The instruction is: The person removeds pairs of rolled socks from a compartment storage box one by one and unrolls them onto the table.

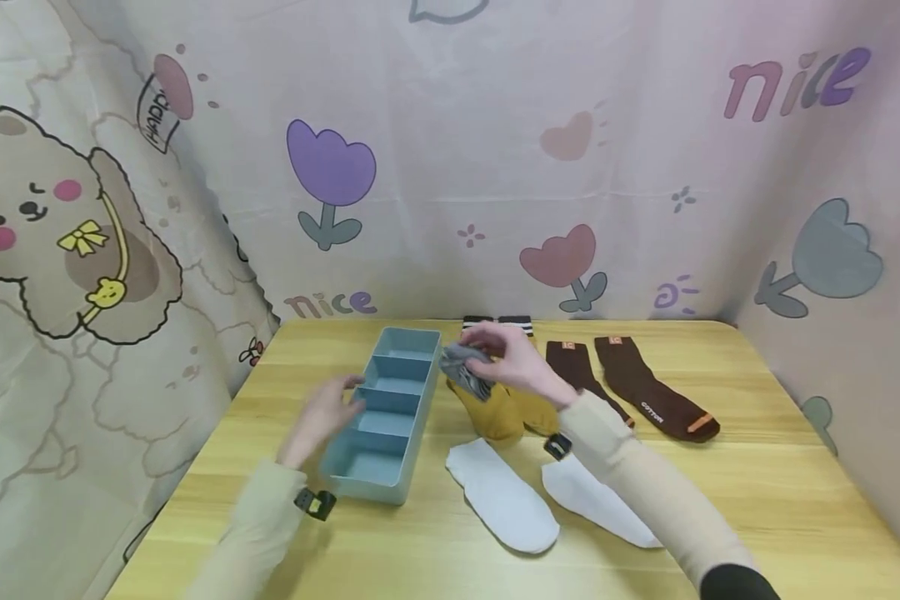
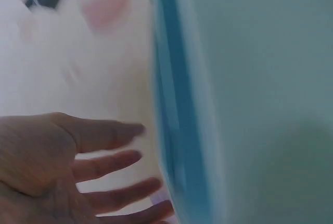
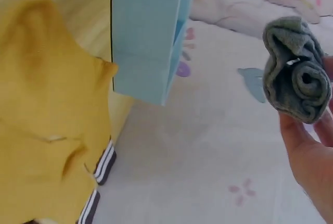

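Note:
A rolled-up grey pair of socks (image 1: 465,367) is in my right hand (image 1: 521,358), pinched between thumb and fingers above the yellow socks (image 1: 495,415). The right wrist view gives the coiled end of the grey roll (image 3: 294,73). A pale blue box (image 1: 414,437) with several compartments in a row stands on the table. At its left side is my left hand (image 1: 322,419), its fingers extended near the rim. In the left wrist view the fingers (image 2: 112,133) are spread and hold nothing; whether any touches the box cannot be made out.
Two white socks, one left (image 1: 506,500) and one right (image 1: 600,504), lie at the front, the latter partly under my right forearm. Brown socks (image 1: 645,387) lie flat at the right. A printed curtain (image 1: 450,183) hangs behind the wooden table (image 1: 765,500).

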The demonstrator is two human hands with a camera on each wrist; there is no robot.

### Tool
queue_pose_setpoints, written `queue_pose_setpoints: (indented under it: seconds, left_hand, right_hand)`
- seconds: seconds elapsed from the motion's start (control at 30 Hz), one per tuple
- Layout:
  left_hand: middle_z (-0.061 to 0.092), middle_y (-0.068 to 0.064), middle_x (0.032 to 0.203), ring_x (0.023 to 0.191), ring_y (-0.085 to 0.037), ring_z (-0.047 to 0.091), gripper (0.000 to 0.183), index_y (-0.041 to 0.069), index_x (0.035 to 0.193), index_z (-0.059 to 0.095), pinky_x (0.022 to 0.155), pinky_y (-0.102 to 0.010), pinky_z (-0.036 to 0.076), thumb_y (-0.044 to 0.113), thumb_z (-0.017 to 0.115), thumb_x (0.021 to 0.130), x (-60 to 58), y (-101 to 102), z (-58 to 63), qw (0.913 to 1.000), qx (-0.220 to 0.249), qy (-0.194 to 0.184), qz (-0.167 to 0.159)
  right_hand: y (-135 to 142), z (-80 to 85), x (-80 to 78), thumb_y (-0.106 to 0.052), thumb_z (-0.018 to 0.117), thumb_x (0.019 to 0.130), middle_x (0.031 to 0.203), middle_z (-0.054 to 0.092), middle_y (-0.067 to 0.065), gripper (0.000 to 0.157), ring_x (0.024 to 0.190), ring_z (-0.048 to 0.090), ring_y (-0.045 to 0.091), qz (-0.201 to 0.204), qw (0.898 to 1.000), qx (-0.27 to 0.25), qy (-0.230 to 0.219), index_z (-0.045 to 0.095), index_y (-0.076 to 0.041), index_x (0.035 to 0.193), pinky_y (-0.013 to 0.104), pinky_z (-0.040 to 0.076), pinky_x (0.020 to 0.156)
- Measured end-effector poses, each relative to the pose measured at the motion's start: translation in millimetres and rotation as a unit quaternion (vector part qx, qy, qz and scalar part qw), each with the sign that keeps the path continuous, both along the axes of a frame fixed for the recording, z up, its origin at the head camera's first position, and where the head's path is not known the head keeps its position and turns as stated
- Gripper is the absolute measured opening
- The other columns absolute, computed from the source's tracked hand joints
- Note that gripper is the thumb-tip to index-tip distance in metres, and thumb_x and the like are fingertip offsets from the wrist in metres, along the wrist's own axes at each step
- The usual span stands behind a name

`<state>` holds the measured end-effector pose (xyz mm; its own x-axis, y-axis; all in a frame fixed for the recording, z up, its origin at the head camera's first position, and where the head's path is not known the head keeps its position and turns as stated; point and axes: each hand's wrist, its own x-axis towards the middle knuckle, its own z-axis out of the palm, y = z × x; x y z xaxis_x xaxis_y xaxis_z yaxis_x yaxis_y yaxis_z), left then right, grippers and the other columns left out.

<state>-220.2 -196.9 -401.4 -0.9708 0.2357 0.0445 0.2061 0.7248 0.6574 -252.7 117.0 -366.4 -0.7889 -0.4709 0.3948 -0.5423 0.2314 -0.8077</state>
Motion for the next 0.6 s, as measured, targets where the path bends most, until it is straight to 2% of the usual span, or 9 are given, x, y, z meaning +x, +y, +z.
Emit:
queue_pose_setpoints:
  seconds: [0.07,0.13,0.17,0.23,0.3,0.4,0.43,0.5,0.6]
  left_hand:
    - [0.063,-0.028,0.131,0.122,-0.045,0.059,0.041,-0.007,0.131,0.058,0.103,-0.056,0.049,0.009,0.065,0.094,8.9,27,2.1,0.9982,-0.002,0.057,-0.022]
    - [0.064,-0.025,0.130,0.121,-0.042,0.060,0.041,-0.003,0.131,0.059,0.104,-0.056,0.049,0.016,0.066,0.096,17.1,59,4.2,0.9948,0.046,0.065,-0.063]
    - [0.064,-0.023,0.130,0.120,-0.040,0.061,0.041,-0.001,0.132,0.058,0.103,-0.054,0.050,0.019,0.065,0.097,21.1,75,4.6,0.9916,0.080,0.054,-0.085]
    - [0.064,-0.026,0.129,0.115,-0.040,0.065,0.044,-0.001,0.136,0.053,0.101,-0.052,0.053,0.023,0.061,0.100,26.9,103,2.2,0.9778,0.156,0.001,-0.140]
    - [0.060,-0.029,0.132,0.115,-0.041,0.066,0.047,-0.001,0.141,0.045,0.102,-0.051,0.053,0.024,0.057,0.103,30.1,126,-2.7,0.9514,0.239,-0.086,-0.174]
    - [0.056,-0.035,0.134,0.115,-0.039,0.067,0.049,-0.003,0.143,0.037,0.104,-0.054,0.051,0.023,0.053,0.105,30.6,151,-11.2,0.9059,0.335,-0.189,-0.177]
    - [0.055,-0.035,0.135,0.116,-0.036,0.066,0.048,-0.003,0.143,0.037,0.105,-0.054,0.050,0.023,0.053,0.105,30.4,156,-13.3,0.8960,0.353,-0.209,-0.170]
    - [0.056,-0.033,0.135,0.116,-0.029,0.065,0.048,-0.003,0.141,0.039,0.105,-0.053,0.050,0.025,0.053,0.105,29.2,166,-16.5,0.8896,0.367,-0.222,-0.157]
    - [0.060,-0.032,0.131,0.113,-0.028,0.067,0.049,-0.003,0.138,0.040,0.103,-0.051,0.052,0.030,0.055,0.104,27.6,178,-18.2,0.8918,0.358,-0.229,-0.156]
  right_hand:
    - [12,-3.8,17.4,0.005,0.071,0.085,0.115,0.071,0.023,0.028,0.101,0.071,0.029,-0.004,1.000,-0.012,-0.018,0.066,0.004,0.113,0.028,0.058,0.090]
    - [22,-8.7,32.2,0.004,0.072,0.085,0.115,0.071,0.022,0.024,0.102,0.071,0.022,-0.020,0.999,-0.023,-0.033,0.066,0.002,0.109,0.024,0.057,0.091]
    - [27,-11.3,38.4,0.003,0.073,0.085,0.115,0.071,0.022,0.023,0.101,0.071,0.019,-0.030,0.998,-0.031,-0.037,0.066,0.002,0.107,0.023,0.057,0.090]
    - [36,-18.3,48.2,0.003,0.073,0.086,0.116,0.071,0.023,0.020,0.101,0.070,0.011,-0.050,0.997,-0.046,-0.040,0.066,0.002,0.104,0.021,0.056,0.091]
    - [45,-24.9,56.3,0.001,0.073,0.087,0.115,0.071,0.023,0.019,0.099,0.069,0.005,-0.064,0.995,-0.059,-0.044,0.066,0.002,0.104,0.019,0.055,0.091]
    - [56,-34.5,65.8,-0.001,0.073,0.088,0.119,0.070,0.025,0.020,0.102,0.068,0.001,-0.069,0.993,-0.079,-0.055,0.067,0.004,0.106,0.019,0.054,0.095]
    - [60,-37.4,68.6,-0.002,0.073,0.089,0.120,0.070,0.025,0.021,0.103,0.068,0.000,-0.069,0.993,-0.080,-0.058,0.067,0.004,0.107,0.019,0.054,0.095]
    - [68,-42.9,73.8,-0.003,0.074,0.088,0.123,0.069,0.025,0.023,0.104,0.067,0.000,-0.072,0.993,-0.075,-0.062,0.068,0.003,0.109,0.018,0.053,0.096]
    - [82,-50.3,80.4,-0.004,0.075,0.088,0.127,0.067,0.023,0.026,0.103,0.068,0.002,-0.077,0.994,-0.057,-0.059,0.069,0.001,0.112,0.017,0.053,0.095]
